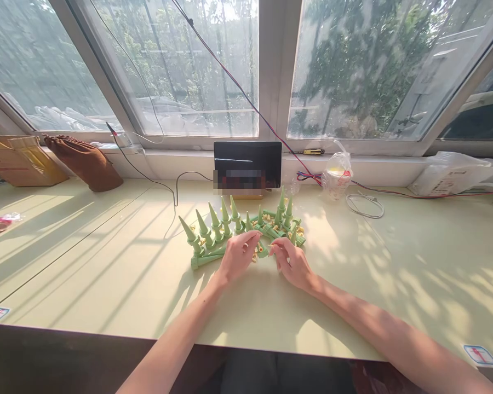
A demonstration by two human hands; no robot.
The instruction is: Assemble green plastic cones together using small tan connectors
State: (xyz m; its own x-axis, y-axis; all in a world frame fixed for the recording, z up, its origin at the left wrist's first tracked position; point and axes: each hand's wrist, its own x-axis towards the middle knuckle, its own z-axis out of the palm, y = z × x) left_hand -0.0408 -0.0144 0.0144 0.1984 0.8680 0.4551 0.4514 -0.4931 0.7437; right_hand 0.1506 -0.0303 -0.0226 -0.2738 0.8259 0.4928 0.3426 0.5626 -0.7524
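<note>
Several green cone-topped pieces (pixel 215 223) stand upright in a row on the table, left of and behind my hands. Green tube-shaped parts (pixel 207 257) lie at their base, and more green parts (pixel 277 232) with small yellowish pieces are heaped behind my hands. My left hand (pixel 240 253) is closed, thumb and fingers pinched together, and what it holds, if anything, is hidden. My right hand (pixel 291 260) is closed in a pinch on a small pale piece (pixel 270 246), beside a green part between the two hands.
A dark-screened device (pixel 247 164) stands behind the green parts. A brown pouch (pixel 84 161) and cardboard box (pixel 33 161) are at the left. A bagged cup (pixel 337 175), coiled cable (pixel 365 206) and plastic bag (pixel 452 174) lie right. The table's front edge (pixel 246 346) is near.
</note>
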